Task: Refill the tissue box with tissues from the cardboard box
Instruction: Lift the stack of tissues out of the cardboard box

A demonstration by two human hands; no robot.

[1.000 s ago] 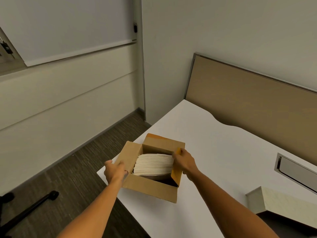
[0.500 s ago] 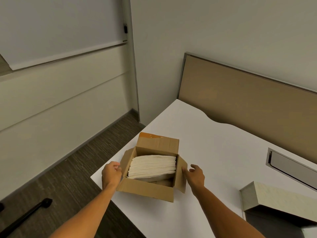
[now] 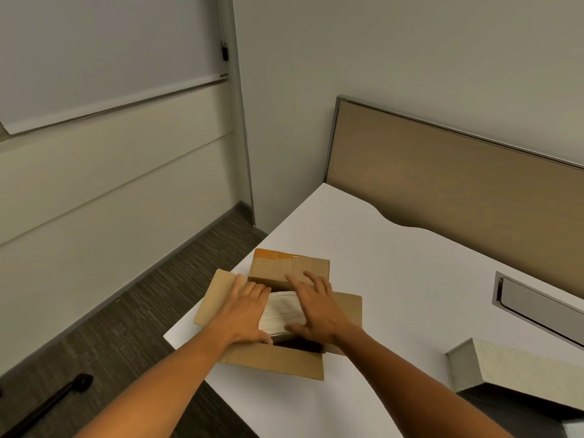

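An open cardboard box (image 3: 278, 358) sits at the near left corner of the white table (image 3: 410, 279), its flaps spread outward. Inside lies a stack of white tissues (image 3: 282, 312). My left hand (image 3: 245, 311) rests flat on the left side of the stack, fingers spread, thumb at the near edge. My right hand (image 3: 319, 311) covers the right side of the stack, thumb at its near edge. Both hands touch the tissues; whether they grip them is unclear. The pale tissue box (image 3: 518, 371) lies at the right edge of the table.
A brown partition panel (image 3: 458, 184) runs along the table's far side. A recessed metal cable tray (image 3: 537, 305) is set into the tabletop at the right. The table edge drops to dark carpet on the left, where a black chair leg (image 3: 57, 396) lies.
Both hands left the box's side flaps and came down onto the tissue stack inside. The side flaps now lie spread flat outward.
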